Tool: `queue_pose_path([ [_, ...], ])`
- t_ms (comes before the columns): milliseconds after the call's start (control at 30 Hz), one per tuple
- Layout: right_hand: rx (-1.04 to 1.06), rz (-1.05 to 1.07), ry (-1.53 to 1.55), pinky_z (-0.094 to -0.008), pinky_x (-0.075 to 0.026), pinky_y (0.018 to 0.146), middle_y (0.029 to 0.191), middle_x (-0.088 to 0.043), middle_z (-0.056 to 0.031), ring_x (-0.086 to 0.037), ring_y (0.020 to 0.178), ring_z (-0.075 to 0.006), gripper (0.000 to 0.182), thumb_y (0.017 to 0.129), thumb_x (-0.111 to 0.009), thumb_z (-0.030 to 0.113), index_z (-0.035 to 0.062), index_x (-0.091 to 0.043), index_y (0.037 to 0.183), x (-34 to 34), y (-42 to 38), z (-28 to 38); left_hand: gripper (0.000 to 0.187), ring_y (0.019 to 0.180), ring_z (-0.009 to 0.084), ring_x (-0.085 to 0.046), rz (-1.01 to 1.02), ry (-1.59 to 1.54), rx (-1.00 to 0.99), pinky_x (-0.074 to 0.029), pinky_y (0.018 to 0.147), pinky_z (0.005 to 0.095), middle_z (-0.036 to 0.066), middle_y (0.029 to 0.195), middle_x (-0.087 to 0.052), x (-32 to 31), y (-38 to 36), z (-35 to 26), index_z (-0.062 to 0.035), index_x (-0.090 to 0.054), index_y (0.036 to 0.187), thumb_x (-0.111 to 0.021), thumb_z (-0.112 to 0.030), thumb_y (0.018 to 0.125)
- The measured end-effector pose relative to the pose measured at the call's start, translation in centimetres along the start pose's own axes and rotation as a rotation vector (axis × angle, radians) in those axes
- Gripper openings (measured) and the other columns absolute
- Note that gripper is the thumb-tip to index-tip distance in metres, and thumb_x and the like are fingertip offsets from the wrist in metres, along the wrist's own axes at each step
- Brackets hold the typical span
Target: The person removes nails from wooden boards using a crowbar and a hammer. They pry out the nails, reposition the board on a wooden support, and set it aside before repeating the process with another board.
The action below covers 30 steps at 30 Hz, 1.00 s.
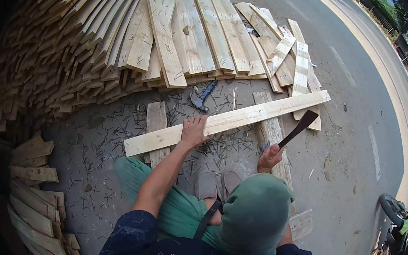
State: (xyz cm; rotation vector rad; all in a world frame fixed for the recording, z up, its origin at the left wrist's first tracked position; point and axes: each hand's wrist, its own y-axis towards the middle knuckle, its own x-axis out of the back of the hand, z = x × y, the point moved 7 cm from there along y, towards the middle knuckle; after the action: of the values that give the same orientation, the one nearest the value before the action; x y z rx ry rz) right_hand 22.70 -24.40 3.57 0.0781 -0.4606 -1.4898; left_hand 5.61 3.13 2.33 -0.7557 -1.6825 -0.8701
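A long pale wooden board (234, 118) lies slantwise in front of me across two supporting pieces, a short weathered block (156, 118) at left and a longer weathered plank (269, 126) at right. My left hand (194, 131) grips the board left of its middle, with fingers over the far edge. In my right hand (270, 158), closed round its lower end, is a dark flat bar (298, 129) that flares at the top. The bar slants up near the board's right part; contact between them cannot be made out. Beyond the board, a claw hammer (203, 96) lies on the ground.
Many loose nails (108, 155) litter the pavement. A large stack of boards (85, 32) fills the far left, with more planks (223, 31) fanned out ahead. Short wood pieces (34, 204) are piled at lower left. A motorbike (396, 224) stands by the road at right.
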Motion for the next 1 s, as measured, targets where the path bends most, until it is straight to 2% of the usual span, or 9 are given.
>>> queue_pose_path([
  [33,0.031,-0.008,0.055,-0.0407,-0.035,0.052,0.058,-0.040,-0.0116,-0.043,0.053,-0.0232,0.055,0.102,-0.042,0.049,-0.0013,-0.050,0.081,-0.1,0.1,-0.2,0.086,0.109,0.0262,-0.052,0.029,0.003,0.011,-0.037,0.091,0.0424,0.009,0.115,-0.054,0.1,-0.4,0.2,-0.0114,-0.044,0.134,-0.082,-0.045,0.065],
  [200,-0.187,0.376,-0.491,-0.0528,-0.041,0.071,0.078,-0.057,-0.0339,-0.053,0.074,-0.0502,0.057,0.101,-0.044,0.048,-0.0058,-0.061,0.089,-1.3,-1.7,-8.3,0.085,0.109,0.0260,-0.052,0.010,-0.001,-0.004,-0.036,0.091,0.0421,0.008,0.114,-0.054,1.9,0.2,1.2,-0.0114,-0.045,0.134,-0.081,-0.047,0.066],
  [333,-0.109,0.105,-0.232,-0.0461,-0.040,0.059,0.065,-0.050,-0.0240,-0.049,0.059,-0.0369,0.055,0.100,-0.047,0.048,-0.0044,-0.055,0.085,1.1,-1.3,-0.4,0.085,0.107,0.0249,-0.052,0.047,0.035,-0.003,-0.036,0.089,0.0425,0.007,0.111,-0.054,0.7,-2.9,0.8,-0.0126,-0.044,0.134,-0.080,-0.048,0.066],
  [467,0.058,0.014,0.165,-0.0470,-0.039,0.052,0.061,-0.055,-0.0201,-0.047,0.055,-0.0421,0.053,0.101,-0.044,0.049,-0.0027,-0.051,0.090,1.6,1.1,2.1,0.085,0.107,0.0249,-0.052,0.075,0.040,0.011,-0.036,0.090,0.0423,0.007,0.111,-0.054,0.7,-2.5,0.8,-0.0132,-0.044,0.134,-0.080,-0.048,0.065],
  [600,-0.138,0.530,-0.653,-0.0480,-0.045,0.064,0.066,-0.057,-0.0253,-0.059,0.068,-0.0441,0.058,0.101,-0.042,0.050,-0.0056,-0.056,0.089,-2.0,-1.6,-9.4,0.088,0.109,0.0251,-0.052,0.085,0.038,0.007,-0.036,0.090,0.0422,0.007,0.114,-0.054,0.6,-3.2,0.4,-0.0130,-0.044,0.135,-0.082,-0.048,0.063],
  [700,-0.266,0.384,-0.391,-0.0491,-0.045,0.073,0.073,-0.057,-0.0298,-0.059,0.077,-0.0480,0.061,0.100,-0.042,0.050,-0.0065,-0.058,0.085,0.0,-3.4,-10.1,0.091,0.111,0.0251,-0.052,0.105,0.040,0.023,-0.036,0.090,0.0421,0.007,0.116,-0.055,0.6,-2.6,0.9,-0.0128,-0.044,0.135,-0.083,-0.048,0.061],
  [767,-0.064,0.047,-0.445,-0.0474,-0.043,0.062,0.063,-0.052,-0.0231,-0.051,0.060,-0.0428,0.061,0.100,-0.043,0.051,-0.0058,-0.057,0.081,1.9,-3.8,-6.6,0.091,0.110,0.0249,-0.052,0.089,0.063,0.002,-0.035,0.092,0.0423,0.007,0.116,-0.055,0.3,-3.1,0.6,-0.0119,-0.043,0.136,-0.082,-0.051,0.063],
  [933,-0.033,-0.024,0.130,-0.0434,-0.040,0.054,0.060,-0.048,-0.0201,-0.047,0.054,-0.0428,0.053,0.101,-0.044,0.048,-0.0029,-0.050,0.086,3.7,-0.6,-0.4,0.088,0.109,0.0249,-0.053,0.083,0.078,-0.009,-0.036,0.090,0.0424,0.007,0.114,-0.056,0.5,-2.9,0.3,-0.0110,-0.044,0.135,-0.081,-0.049,0.065],
  [1000,-0.001,0.104,-0.025,-0.0448,-0.041,0.055,0.061,-0.049,-0.0214,-0.049,0.056,-0.0444,0.054,0.100,-0.044,0.049,-0.0029,-0.051,0.088,2.0,-0.2,-0.7,0.088,0.108,0.0251,-0.053,0.072,0.065,-0.005,-0.035,0.090,0.0426,0.007,0.114,-0.056,0.5,-2.2,0.6,-0.0110,-0.044,0.135,-0.081,-0.049,0.065],
])
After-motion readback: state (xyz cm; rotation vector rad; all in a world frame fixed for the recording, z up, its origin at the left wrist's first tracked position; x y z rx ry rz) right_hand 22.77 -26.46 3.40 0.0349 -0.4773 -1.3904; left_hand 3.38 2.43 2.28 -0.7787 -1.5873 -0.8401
